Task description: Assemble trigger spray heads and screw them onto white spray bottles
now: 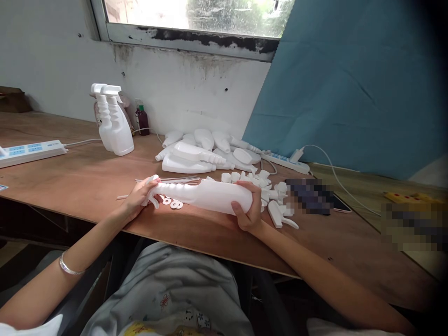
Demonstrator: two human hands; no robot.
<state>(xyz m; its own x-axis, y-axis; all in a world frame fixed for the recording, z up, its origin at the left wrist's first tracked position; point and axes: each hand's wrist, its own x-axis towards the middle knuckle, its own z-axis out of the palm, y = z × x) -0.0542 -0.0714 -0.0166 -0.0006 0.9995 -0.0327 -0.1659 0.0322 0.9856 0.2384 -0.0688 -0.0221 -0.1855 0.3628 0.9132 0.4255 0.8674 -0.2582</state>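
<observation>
A white spray bottle (pixel 213 195) lies sideways in the air above the table's front edge, its trigger head to the left and its base to the right. My left hand (pixel 138 198) is closed around the trigger head, and part of the head is hidden by the fingers. At the other end, my right hand (pixel 249 210) wraps round the base. Beneath the bottle's neck lie several small white rings (pixel 175 204). Thin tubes (pixel 178 179) lie just behind it. Loose white trigger heads (pixel 276 212) are heaped beside my right hand.
White bottles without heads (pixel 192 151) are piled against the wall. Two bottles with spray heads (pixel 121 128) stand at the back left, near a dark bottle (pixel 142 120). Power strips lie at left (pixel 31 153) and right (pixel 285 162). A phone (pixel 339 203) rests at right.
</observation>
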